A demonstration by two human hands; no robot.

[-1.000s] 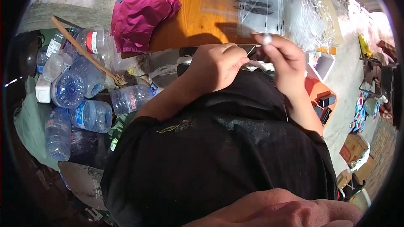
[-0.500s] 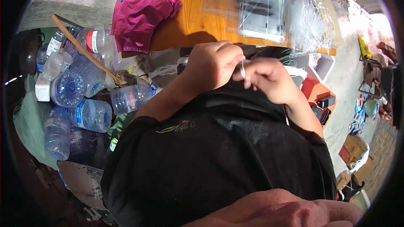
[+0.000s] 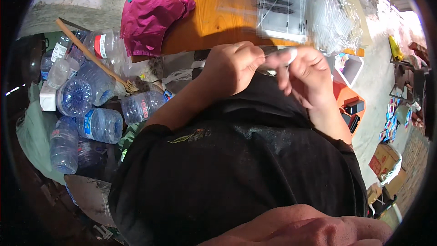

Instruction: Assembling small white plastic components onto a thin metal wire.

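Note:
My left hand (image 3: pixel 237 66) is raised in front of my black shirt (image 3: pixel 236 173), just off the near edge of the wooden table (image 3: pixel 214 23). Its thumb and forefinger are pinched together, and whatever is between them is too small to make out. My right hand (image 3: pixel 309 75) is close beside it, with one finger stretched toward the left fingertips and the others apart and partly bent. Around that finger is a small white band (image 3: pixel 292 55). Motion smears the right fingertips, so I cannot tell whether they touch the left hand.
Shiny magenta material (image 3: pixel 152 18) hangs over the table's left end. Clear plastic sleeves (image 3: pixel 284 11) and a clear-wrapped bundle (image 3: pixel 334 25) lie at its right. Plastic bottles (image 3: pixel 75 95) and a wooden-handled brush (image 3: pixel 88 54) crowd the left. An orange container (image 3: pixel 350 95) is at right.
My right hand has turned and opened, shifting slightly right. The white piece seen between the hands earlier no longer shows there; a white band shows on a right finger. My left hand stays pinched.

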